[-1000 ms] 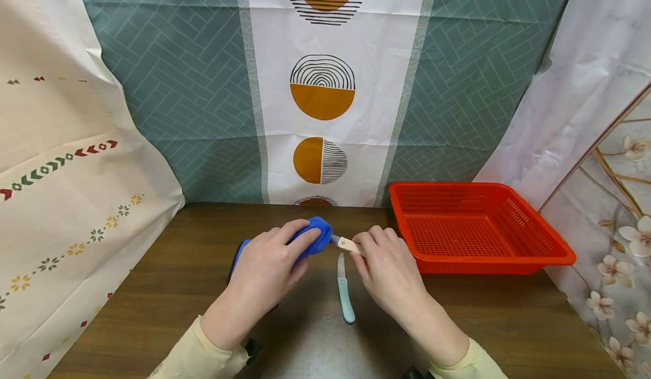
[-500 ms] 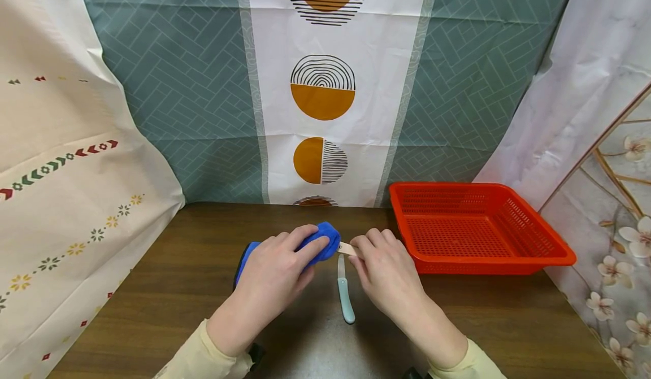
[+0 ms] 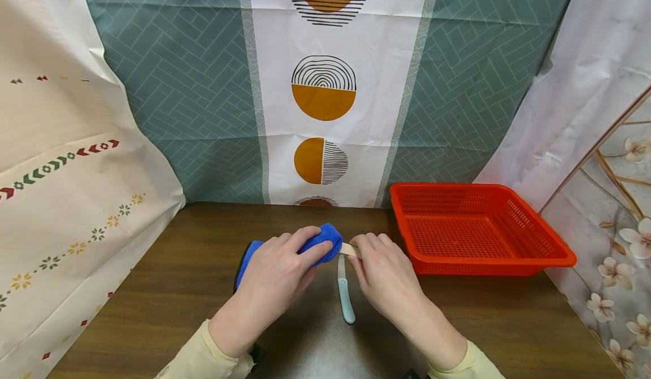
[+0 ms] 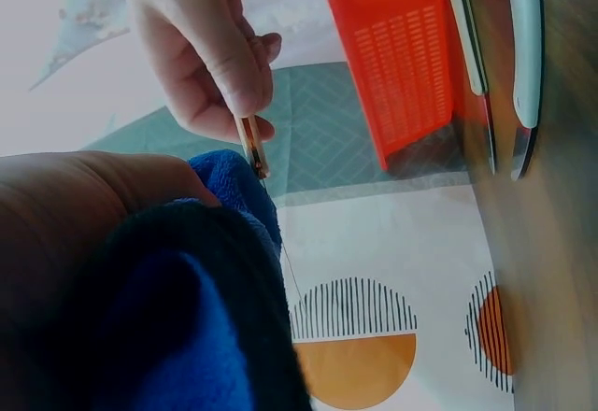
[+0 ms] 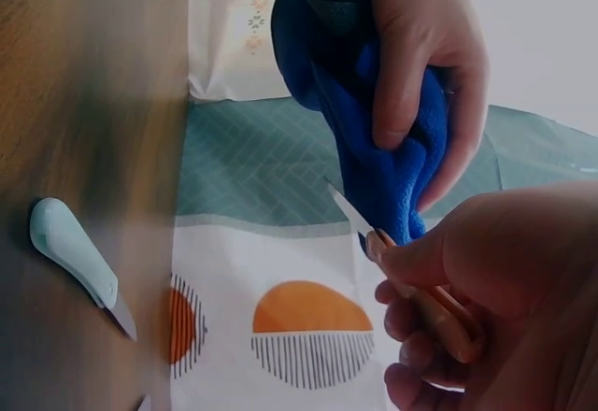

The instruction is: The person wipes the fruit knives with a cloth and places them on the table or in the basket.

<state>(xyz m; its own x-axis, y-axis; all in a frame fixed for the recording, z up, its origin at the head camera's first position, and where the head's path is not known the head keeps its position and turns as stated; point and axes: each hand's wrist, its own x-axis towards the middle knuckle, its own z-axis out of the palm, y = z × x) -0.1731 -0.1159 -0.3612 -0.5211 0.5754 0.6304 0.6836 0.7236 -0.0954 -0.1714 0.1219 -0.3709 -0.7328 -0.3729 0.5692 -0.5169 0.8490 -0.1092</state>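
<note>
Change: my left hand (image 3: pixel 277 277) and the blue cloth (image 3: pixel 321 242) are sitting further right than a second ago; the bare blade that was showing between cloth and handle is now covered, so the cloth is meeting the knife's handle (image 3: pixel 348 249). My right hand (image 3: pixel 389 280) is staying almost where it was.
Left grip: my fingers are curling round the cloth, thumb and fingertips squeezing its bunched end over the blade.
Right grip: I am pinching the pale wooden handle between thumb and curled fingers, holding the knife level above the tabletop (image 3: pixel 168 288).
Knife: the right wrist view is showing a thin, pointed metal blade (image 5: pixel 348 207) running into the folds of the cloth (image 5: pixel 374 103), with a tan handle (image 5: pixel 425 308) inside my grip.
Cloth: thick, soft, fleecy, deep blue, crumpled into a rounded wad.
Second knife: lying flat on the tabletop between my hands, with a smooth mint-green handle (image 3: pixel 347 304) and a short blade pointing away from me.
Basket: an orange-red plastic basket (image 3: pixel 529 255), rectangular, perforated walls and floor, standing on the right of the dark wood-grain tabletop, near my right hand.
</note>
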